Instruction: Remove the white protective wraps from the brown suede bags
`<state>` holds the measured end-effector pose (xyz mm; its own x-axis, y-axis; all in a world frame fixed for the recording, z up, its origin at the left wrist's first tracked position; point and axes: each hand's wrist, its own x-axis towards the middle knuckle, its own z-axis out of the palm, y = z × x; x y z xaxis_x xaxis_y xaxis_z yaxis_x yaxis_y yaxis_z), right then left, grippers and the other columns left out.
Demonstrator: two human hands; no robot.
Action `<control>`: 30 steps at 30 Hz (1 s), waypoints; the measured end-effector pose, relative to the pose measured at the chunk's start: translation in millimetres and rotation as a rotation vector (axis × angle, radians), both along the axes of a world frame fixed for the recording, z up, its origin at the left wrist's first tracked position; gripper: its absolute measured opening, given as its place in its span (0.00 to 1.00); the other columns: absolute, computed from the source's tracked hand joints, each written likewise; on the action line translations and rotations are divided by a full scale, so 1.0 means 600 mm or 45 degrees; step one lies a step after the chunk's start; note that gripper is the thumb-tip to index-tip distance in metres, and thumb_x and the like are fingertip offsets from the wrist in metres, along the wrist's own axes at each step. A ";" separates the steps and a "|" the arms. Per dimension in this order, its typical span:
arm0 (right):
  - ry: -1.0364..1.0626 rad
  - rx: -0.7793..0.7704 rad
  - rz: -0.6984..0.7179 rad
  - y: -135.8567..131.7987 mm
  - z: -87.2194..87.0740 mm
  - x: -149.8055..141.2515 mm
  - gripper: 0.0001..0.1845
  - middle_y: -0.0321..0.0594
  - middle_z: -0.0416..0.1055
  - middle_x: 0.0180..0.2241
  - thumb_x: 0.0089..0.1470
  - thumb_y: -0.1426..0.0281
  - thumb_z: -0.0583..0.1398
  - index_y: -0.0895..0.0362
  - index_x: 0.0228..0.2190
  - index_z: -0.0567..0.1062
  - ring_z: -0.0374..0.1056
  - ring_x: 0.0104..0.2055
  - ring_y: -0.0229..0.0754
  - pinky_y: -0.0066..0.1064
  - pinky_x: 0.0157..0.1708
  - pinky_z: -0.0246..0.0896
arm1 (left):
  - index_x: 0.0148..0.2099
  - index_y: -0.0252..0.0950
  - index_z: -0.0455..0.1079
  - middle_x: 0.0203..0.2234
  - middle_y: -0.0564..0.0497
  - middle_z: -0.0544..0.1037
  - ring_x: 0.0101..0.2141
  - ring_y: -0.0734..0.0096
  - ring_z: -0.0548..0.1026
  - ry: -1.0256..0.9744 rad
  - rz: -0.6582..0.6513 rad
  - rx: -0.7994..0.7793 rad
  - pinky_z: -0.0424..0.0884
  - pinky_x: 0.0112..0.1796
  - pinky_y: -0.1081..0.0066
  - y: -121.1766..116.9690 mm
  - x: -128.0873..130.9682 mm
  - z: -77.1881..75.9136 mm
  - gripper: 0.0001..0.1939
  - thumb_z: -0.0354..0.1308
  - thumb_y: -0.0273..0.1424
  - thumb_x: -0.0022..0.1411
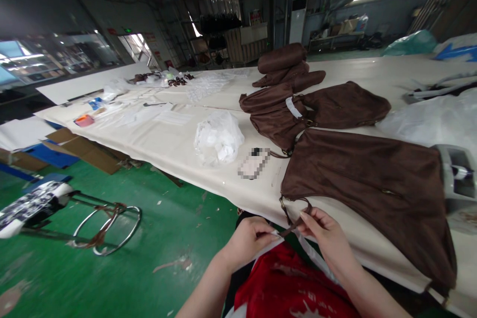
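A flat brown suede-like bag [372, 184] lies on the cream table [179, 144] at the near edge. Its thin brown strap [292, 223] hangs off the edge from a metal ring. My left hand [249, 241] is closed in a pinch on a white strip at the strap's end. My right hand [324, 233] pinches the strap just beside it. Both hands are below the table edge, over a red garment [290, 288].
More brown bags [316, 109] are piled farther back, with rolled ones [282, 58] behind. A crumpled white plastic bag [218, 139] and a blurred small object [254, 163] lie to the left. A stool with a metal ring [108, 223] stands on the green floor.
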<state>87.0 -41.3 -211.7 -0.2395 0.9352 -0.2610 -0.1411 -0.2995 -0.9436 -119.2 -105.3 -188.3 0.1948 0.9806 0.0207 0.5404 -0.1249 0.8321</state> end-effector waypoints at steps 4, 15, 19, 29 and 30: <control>0.029 -0.087 0.090 -0.010 -0.018 -0.019 0.18 0.36 0.73 0.22 0.41 0.55 0.69 0.57 0.27 0.77 0.67 0.25 0.37 0.27 0.27 0.63 | 0.34 0.35 0.78 0.25 0.49 0.77 0.28 0.71 0.72 -0.025 0.011 0.022 0.66 0.32 0.74 0.007 0.006 -0.001 0.17 0.54 0.40 0.64; 0.136 -0.185 0.181 0.002 -0.026 -0.033 0.23 0.29 0.61 0.16 0.44 0.50 0.65 0.59 0.29 0.75 0.52 0.15 0.29 0.24 0.15 0.44 | 0.29 0.37 0.77 0.22 0.53 0.71 0.28 0.73 0.68 0.097 0.042 0.035 0.62 0.31 0.75 0.011 -0.009 -0.003 0.14 0.58 0.39 0.61; -0.049 -0.128 0.337 0.014 -0.038 -0.041 0.22 0.33 0.67 0.19 0.45 0.50 0.63 0.58 0.25 0.72 0.61 0.18 0.33 0.23 0.16 0.53 | 0.22 0.33 0.71 0.16 0.57 0.63 0.22 0.77 0.61 0.004 0.090 -0.135 0.58 0.27 0.76 0.017 0.000 0.001 0.19 0.55 0.38 0.62; -0.570 0.374 0.531 0.044 -0.035 -0.014 0.17 0.31 0.66 0.16 0.55 0.56 0.54 0.54 0.22 0.69 0.63 0.17 0.36 0.27 0.19 0.56 | 0.19 0.33 0.67 0.16 0.57 0.56 0.21 0.78 0.55 0.380 0.230 -0.113 0.50 0.24 0.74 0.053 0.037 0.026 0.19 0.54 0.35 0.60; -0.514 0.345 0.476 0.047 -0.042 -0.008 0.16 0.31 0.66 0.16 0.55 0.56 0.54 0.54 0.25 0.70 0.64 0.17 0.37 0.27 0.19 0.57 | 0.19 0.33 0.67 0.16 0.57 0.57 0.21 0.78 0.55 0.414 0.221 -0.112 0.50 0.24 0.74 0.056 0.041 0.031 0.19 0.53 0.35 0.60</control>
